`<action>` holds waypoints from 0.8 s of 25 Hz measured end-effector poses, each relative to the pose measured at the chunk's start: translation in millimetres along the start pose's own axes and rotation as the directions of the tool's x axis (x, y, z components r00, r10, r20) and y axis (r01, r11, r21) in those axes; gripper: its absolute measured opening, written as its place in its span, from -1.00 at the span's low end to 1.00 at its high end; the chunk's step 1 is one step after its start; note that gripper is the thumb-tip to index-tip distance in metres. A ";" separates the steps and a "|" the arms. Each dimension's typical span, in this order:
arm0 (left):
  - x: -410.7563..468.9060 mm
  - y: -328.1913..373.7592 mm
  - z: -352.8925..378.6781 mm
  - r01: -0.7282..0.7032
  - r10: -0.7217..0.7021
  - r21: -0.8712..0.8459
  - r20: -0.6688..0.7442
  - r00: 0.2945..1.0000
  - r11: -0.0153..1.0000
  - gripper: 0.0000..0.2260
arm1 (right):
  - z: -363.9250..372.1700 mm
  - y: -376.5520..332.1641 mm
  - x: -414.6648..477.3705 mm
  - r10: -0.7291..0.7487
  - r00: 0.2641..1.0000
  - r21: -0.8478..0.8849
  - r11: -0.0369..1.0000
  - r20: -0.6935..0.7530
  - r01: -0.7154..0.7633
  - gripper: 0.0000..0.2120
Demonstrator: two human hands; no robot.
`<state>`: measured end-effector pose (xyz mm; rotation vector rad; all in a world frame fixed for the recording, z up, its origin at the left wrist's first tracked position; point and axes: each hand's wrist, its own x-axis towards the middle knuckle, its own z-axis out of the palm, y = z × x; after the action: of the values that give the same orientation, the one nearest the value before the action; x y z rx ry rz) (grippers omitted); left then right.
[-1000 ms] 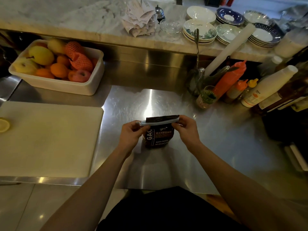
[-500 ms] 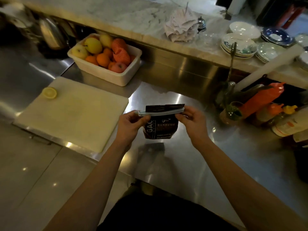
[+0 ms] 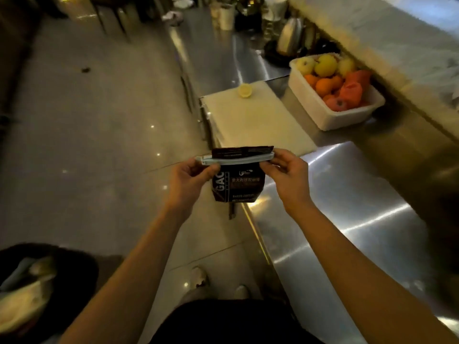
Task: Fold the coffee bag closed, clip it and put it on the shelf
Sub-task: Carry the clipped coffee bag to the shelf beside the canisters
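A small dark coffee bag (image 3: 238, 186) with white lettering hangs in the air in front of me, over the counter's front edge. A long pale clip (image 3: 236, 159) runs across its folded top. My left hand (image 3: 190, 180) pinches the clip's left end and the bag's left side. My right hand (image 3: 285, 171) pinches the clip's right end. No shelf shows in this view.
The steel counter (image 3: 347, 219) runs along my right. On it lie a white cutting board (image 3: 255, 120) with a lemon piece (image 3: 245, 91) and a white tub of fruit (image 3: 335, 95). A kettle (image 3: 289, 37) stands further back. Tiled floor (image 3: 99, 145) stretches to my left.
The bag has left the counter, held in both hands. My view has swung left, so the counter now lies to my right and the floor fills the left.
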<state>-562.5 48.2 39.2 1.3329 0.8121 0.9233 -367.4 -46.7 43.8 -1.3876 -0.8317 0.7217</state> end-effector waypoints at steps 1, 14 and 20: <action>-11.1 3.7 -21.7 -0.009 0.009 0.004 -0.074 0.997 1.000 -0.88 | 23.3 -1.7 2.1 -0.007 0.997 0.012 1.000 0.074 0.006 -0.72; -282.9 49.8 -280.5 -0.133 0.181 0.129 -0.808 0.560 0.983 -0.91 | 360.6 -42.1 -149.5 -0.109 0.576 0.115 0.993 0.810 0.026 -0.77; -452.6 62.0 -353.8 -0.169 0.212 0.178 -0.954 0.212 0.969 -0.84 | 486.8 -57.2 -306.4 -0.124 0.253 0.135 0.991 0.960 -0.026 -0.75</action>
<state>-1080.4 -207.4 58.8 0.7190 1.6460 2.0586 -944.5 -46.0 77.0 -0.6185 -1.7643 1.6309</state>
